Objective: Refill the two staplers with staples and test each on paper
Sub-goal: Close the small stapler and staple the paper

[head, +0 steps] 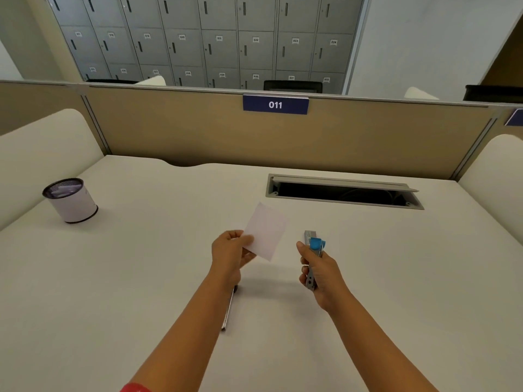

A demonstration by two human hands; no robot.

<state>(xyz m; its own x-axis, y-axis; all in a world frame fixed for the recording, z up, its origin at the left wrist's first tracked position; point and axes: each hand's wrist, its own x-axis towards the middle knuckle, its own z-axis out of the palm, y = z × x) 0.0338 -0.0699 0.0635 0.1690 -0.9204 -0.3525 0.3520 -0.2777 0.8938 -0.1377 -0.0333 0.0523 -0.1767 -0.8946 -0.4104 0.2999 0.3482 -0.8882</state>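
Mid-frame, the left hand (230,254) pinches a paper slip (266,232); the right hand (321,267) grips a blue stapler (314,247), seemingly ready for testing; no second stapler shows.

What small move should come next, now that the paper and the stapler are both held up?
Probably bring the paper in the left hand across into the front of the stapler held by the right hand. Both are lifted off the desk but apart, so no test staple can be made yet.
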